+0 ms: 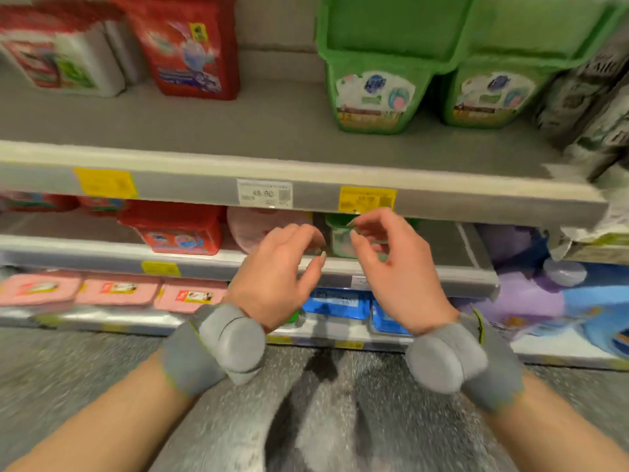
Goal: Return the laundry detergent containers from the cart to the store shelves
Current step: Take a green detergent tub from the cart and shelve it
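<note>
Grey store shelves (272, 131) carry two green detergent tubs (374, 97) on the upper board, with a red detergent box (190, 46) to their left. In front of the lower shelf, the left hand (279, 270) and right hand (394, 267) hover with fingers loosely curled, holding nothing.

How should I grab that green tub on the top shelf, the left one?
Judging by its shape, take the left green tub from the front with both hands, one on each side wall just under the wide rim, which sticks out and should stop a slip. It tapers toward the bottom and stands close beside the right green tub, so slide it forward first.
</note>
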Action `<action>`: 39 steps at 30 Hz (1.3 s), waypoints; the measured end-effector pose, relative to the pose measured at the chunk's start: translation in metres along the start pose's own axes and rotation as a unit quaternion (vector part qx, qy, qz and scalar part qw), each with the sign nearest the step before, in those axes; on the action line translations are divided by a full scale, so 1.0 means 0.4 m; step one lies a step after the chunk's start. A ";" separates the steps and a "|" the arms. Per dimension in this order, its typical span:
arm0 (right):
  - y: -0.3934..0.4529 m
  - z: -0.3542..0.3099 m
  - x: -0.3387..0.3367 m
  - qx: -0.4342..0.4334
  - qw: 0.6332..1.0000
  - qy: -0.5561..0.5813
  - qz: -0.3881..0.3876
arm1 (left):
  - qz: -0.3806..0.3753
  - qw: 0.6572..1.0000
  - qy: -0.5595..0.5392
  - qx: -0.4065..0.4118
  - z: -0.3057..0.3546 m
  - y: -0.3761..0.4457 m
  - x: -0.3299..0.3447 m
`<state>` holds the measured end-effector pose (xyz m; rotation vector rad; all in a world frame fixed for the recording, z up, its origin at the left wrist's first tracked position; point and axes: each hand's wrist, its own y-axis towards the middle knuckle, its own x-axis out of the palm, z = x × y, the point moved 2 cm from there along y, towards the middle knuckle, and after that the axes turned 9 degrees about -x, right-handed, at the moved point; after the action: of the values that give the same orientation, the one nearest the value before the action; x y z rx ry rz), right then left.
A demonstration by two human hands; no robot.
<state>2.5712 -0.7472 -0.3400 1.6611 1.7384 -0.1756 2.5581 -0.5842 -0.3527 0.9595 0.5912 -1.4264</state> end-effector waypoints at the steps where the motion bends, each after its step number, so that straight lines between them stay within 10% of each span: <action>1: 0.009 -0.079 -0.023 -0.002 1.000 0.004 -0.021 | 0.004 1.000 0.012 -0.008 0.024 -0.018 -0.082; 16: 0.023 -1.062 -0.097 -0.203 0.963 0.109 -0.138 | 0.145 0.975 0.105 -0.131 0.178 -0.411 -1.001; 39: -0.313 -1.939 0.760 -0.311 0.852 0.247 -0.342 | 0.331 0.823 0.153 -0.435 -0.476 -1.318 -1.714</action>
<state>2.1767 -0.0912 0.0116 0.5894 2.3798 0.4969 2.0126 0.0085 0.0152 0.5364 0.9190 -0.2739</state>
